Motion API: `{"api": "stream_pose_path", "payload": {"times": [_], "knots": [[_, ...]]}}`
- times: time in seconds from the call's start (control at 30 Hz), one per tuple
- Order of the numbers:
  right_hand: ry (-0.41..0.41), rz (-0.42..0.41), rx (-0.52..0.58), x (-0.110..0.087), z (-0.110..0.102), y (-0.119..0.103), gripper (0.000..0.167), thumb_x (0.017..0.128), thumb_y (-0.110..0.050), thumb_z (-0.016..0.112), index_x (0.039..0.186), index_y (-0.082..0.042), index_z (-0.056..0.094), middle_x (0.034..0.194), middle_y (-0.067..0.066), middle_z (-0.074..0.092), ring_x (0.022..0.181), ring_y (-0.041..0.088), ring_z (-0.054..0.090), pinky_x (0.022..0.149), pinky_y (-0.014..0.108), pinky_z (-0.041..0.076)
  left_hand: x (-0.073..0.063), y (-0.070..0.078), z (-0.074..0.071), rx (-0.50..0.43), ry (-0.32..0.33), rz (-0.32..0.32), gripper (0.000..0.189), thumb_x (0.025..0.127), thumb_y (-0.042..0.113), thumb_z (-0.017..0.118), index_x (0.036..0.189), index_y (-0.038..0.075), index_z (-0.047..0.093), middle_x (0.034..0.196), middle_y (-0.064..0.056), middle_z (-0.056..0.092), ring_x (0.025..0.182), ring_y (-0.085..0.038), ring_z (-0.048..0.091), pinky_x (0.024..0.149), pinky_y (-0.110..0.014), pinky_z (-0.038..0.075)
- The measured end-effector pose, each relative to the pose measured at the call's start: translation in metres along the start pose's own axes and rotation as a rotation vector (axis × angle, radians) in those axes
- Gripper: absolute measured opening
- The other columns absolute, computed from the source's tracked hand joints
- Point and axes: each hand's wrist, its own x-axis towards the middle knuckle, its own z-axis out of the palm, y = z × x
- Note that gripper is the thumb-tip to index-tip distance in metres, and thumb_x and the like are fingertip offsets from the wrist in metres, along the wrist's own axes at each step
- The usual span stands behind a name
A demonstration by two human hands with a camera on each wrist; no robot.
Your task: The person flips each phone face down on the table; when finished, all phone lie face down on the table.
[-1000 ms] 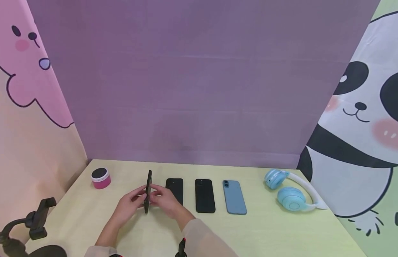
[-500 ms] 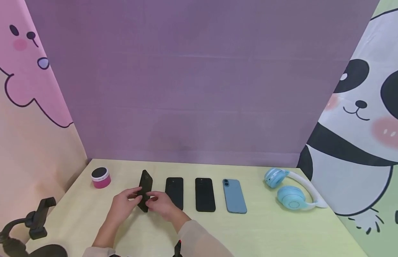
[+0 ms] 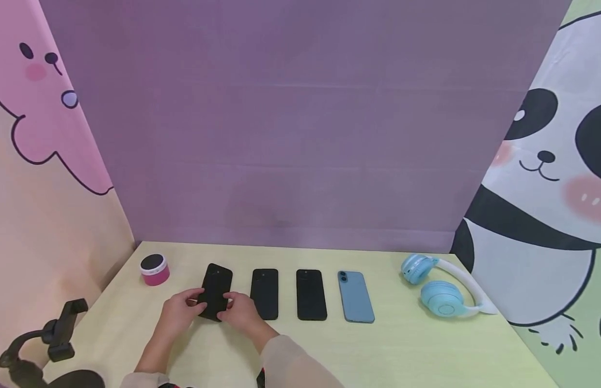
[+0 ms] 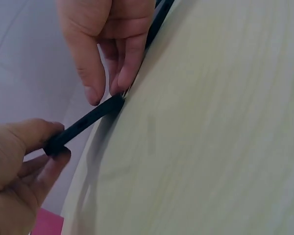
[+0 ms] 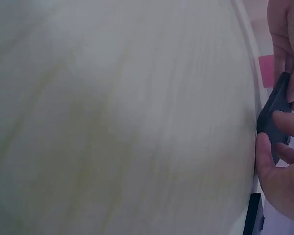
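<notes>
A black phone (image 3: pixel 215 291) is tilted, its left side raised above the table and its right edge low at the tabletop. My left hand (image 3: pixel 176 312) pinches its left edge; the left wrist view shows thumb and fingers on either face of the phone (image 4: pixel 83 125). My right hand (image 3: pixel 242 312) holds the opposite edge with thumb and fingertips, as the right wrist view shows with the right hand (image 5: pixel 284 181). Just to the right lie another black phone (image 3: pixel 265 291), a third black phone (image 3: pixel 311 293) and a blue phone (image 3: pixel 356 296), in a row.
A pink and white round speaker-like object (image 3: pixel 155 269) stands at the back left. Light blue headphones (image 3: pixel 443 299) with a white band lie on the right. A black stand with a clamp (image 3: pixel 62 331) is at the front left of the pale table (image 3: pixel 417 355).
The held phone has turned from upright and edge-on to leaning back, its broad face now visible, and has come lower. Both hands have shifted slightly left with it.
</notes>
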Motion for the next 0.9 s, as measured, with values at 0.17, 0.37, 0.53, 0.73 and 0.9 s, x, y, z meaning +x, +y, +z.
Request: {"api": "stream_pose_path", "payload": {"times": [0.17, 0.37, 0.53, 0.73, 0.9], "knots": [[-0.035, -0.008, -0.06, 0.001, 0.0, -0.005, 0.046, 0.081, -0.008, 0.078, 0.123, 0.002, 0.063, 0.084, 0.003, 0.063, 0.075, 0.013, 0.058, 0.071, 0.028, 0.05, 0.0, -0.003, 0.0, 0.042, -0.017, -0.038, 0.038, 0.084, 0.003, 0.073, 0.118, -0.011, 0.063, 0.093, -0.017, 0.068, 0.088, -0.033, 0.062, 0.076, -0.044, 0.051], [-0.069, 0.007, -0.143, 0.005, -0.004, -0.006, 0.05, 0.082, -0.014, 0.078, 0.128, -0.002, 0.062, 0.092, 0.003, 0.064, 0.088, 0.016, 0.061, 0.078, 0.029, 0.05, 0.002, -0.007, 0.002, 0.064, -0.027, -0.038, 0.038, 0.083, 0.004, 0.073, 0.116, -0.012, 0.063, 0.096, -0.022, 0.068, 0.089, -0.035, 0.064, 0.079, -0.049, 0.05], [-0.077, 0.029, -0.137, 0.006, -0.007, -0.004, 0.051, 0.081, -0.013, 0.079, 0.128, -0.003, 0.062, 0.094, 0.004, 0.065, 0.089, 0.016, 0.062, 0.079, 0.029, 0.05, 0.005, -0.008, 0.005, 0.101, -0.064, -0.036, 0.038, 0.084, 0.006, 0.074, 0.116, -0.012, 0.064, 0.095, -0.019, 0.067, 0.087, -0.031, 0.061, 0.079, -0.047, 0.05], [-0.08, 0.041, -0.131, 0.004, -0.009, -0.006, 0.051, 0.082, -0.011, 0.078, 0.129, -0.002, 0.061, 0.09, 0.002, 0.061, 0.084, 0.015, 0.058, 0.078, 0.029, 0.05, 0.011, -0.01, 0.007, 0.14, -0.118, -0.047, 0.04, 0.084, 0.007, 0.075, 0.117, -0.012, 0.063, 0.094, -0.015, 0.064, 0.086, -0.028, 0.059, 0.08, -0.046, 0.051], [-0.095, 0.038, -0.148, 0.007, -0.01, -0.007, 0.048, 0.084, -0.009, 0.075, 0.129, -0.002, 0.061, 0.088, 0.001, 0.059, 0.083, 0.015, 0.056, 0.077, 0.029, 0.049, 0.014, -0.007, 0.005, 0.159, -0.144, -0.045, 0.041, 0.084, 0.007, 0.075, 0.117, -0.014, 0.062, 0.094, -0.016, 0.063, 0.086, -0.029, 0.058, 0.081, -0.047, 0.05]]}}
